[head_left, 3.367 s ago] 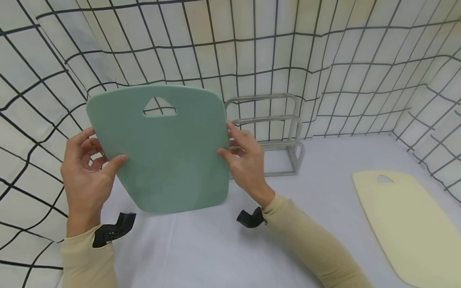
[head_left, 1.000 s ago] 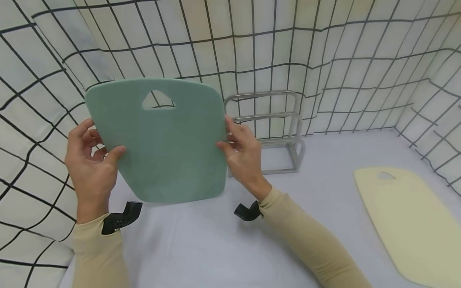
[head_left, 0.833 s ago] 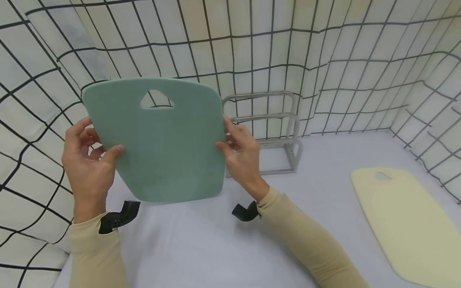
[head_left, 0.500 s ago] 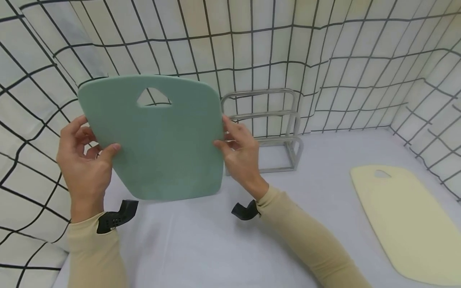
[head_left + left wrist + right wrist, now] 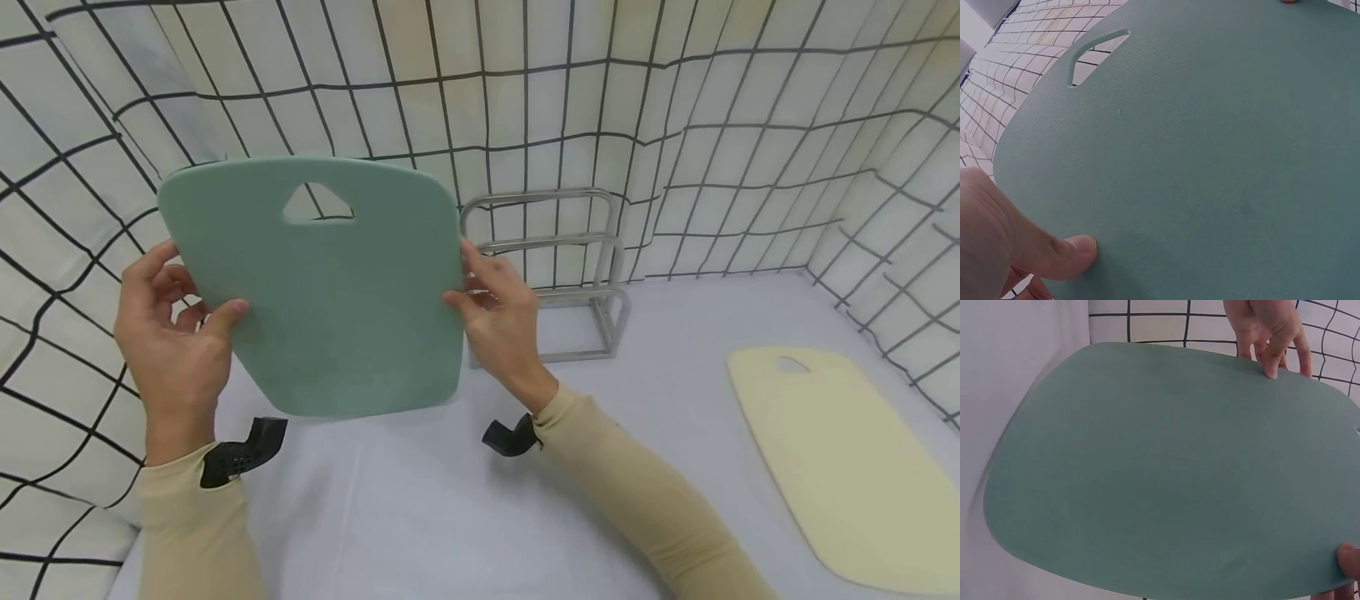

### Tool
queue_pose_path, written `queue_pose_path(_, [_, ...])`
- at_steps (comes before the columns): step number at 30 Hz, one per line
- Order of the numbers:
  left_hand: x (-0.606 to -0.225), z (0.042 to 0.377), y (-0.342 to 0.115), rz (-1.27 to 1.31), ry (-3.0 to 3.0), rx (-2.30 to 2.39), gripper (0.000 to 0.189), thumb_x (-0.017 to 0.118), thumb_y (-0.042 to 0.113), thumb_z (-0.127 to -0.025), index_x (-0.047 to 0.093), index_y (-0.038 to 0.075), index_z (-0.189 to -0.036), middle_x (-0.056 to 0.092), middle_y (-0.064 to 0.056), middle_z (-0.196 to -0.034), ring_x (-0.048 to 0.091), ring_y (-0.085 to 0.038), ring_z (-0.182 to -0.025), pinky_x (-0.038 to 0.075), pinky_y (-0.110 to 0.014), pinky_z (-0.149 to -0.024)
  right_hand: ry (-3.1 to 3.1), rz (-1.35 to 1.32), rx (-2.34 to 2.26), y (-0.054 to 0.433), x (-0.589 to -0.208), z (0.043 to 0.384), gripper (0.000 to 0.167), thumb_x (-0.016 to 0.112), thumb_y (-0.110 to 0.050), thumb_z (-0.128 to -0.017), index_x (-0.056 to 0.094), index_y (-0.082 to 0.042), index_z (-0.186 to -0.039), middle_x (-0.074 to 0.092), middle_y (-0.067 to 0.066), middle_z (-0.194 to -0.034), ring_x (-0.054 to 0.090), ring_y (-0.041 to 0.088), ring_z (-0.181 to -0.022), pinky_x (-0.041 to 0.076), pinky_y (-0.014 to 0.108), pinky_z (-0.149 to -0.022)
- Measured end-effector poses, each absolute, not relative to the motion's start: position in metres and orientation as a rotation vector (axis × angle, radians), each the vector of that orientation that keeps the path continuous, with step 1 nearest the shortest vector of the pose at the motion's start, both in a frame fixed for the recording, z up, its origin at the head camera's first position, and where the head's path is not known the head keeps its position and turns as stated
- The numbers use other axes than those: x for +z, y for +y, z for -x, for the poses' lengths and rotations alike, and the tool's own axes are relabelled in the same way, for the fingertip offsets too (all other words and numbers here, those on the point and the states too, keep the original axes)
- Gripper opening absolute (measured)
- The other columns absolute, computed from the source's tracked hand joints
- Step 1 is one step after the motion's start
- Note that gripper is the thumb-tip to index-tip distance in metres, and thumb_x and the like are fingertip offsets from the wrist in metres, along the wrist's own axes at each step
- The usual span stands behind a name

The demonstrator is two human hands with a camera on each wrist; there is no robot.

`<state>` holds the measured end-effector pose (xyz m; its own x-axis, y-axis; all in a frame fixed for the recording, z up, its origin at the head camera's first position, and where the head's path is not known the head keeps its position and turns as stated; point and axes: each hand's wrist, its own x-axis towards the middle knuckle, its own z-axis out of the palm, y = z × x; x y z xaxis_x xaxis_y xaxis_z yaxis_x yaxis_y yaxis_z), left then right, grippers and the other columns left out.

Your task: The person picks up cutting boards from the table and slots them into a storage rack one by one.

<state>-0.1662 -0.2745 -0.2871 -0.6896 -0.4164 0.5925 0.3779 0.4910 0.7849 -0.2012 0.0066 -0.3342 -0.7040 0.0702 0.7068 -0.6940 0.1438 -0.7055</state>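
A green cutting board is held up in front of me, its cut-out handle hole toward the top. My left hand pinches its left edge, thumb on the near face and fingers behind. On the opposite edge my right hand pinches it the same way. In the left wrist view the left thumb presses flat on the board's face. The right wrist view shows the board almost whole, with the right thumb at the lower corner. Most fingers are hidden behind it.
Behind the board stands a grey metal rack, partly covered by it. A pale yellow cutting board lies on the white table at the right. Walls of white cloth with a dark grid enclose the back and sides.
Over the past few seconds the green cutting board and both hands have shifted slightly left and up in the head view. Both grips stay the same. The view itself has moved a little.
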Motion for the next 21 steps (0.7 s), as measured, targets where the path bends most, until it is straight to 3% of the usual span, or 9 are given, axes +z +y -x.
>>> queue_pose_path(21, [-0.2896,0.1678,-0.2731,-0.058,-1.936,-1.267,0.072,0.071,-0.014,-0.087,0.058,0.027,-0.144,0.054,0.016,-0.106,0.053,-0.010,-0.103,0.050,-0.018,-0.083,-1.863,-0.597,1.584,0.0086,-0.3280,0.2061,0.058,0.078,0.010,-0.083,0.063,0.000,-0.138,0.067,0.024,-0.110,0.077,0.035,-0.090,0.064,0.027,-0.080])
